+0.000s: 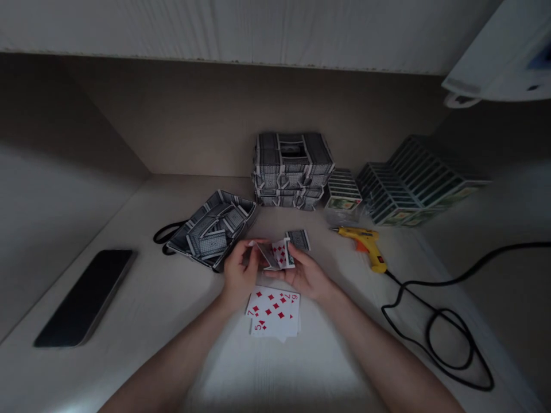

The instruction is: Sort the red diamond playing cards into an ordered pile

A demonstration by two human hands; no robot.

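Note:
Between my hands, above the tabletop, are folded playing cards (pixel 279 253) with red diamonds showing on the inner face. My left hand (pixel 241 269) pinches their left side with closed fingers. At the right edge, my right hand (pixel 305 273) grips them between thumb and fingers. Just below my hands lies a small pile of face-up diamond cards (pixel 275 312), a seven and a five among them. One patterned card (pixel 300 240) rests face down behind my right hand.
A basket made of cards (pixel 219 198) with black handles holds folded pieces. Behind stand a stacked card structure (pixel 295 166) and boxed card decks (pixel 387 192). A yellow glue gun (pixel 365 244) with looped black cable (pixel 434 312) lies right, a phone (pixel 86 298) left.

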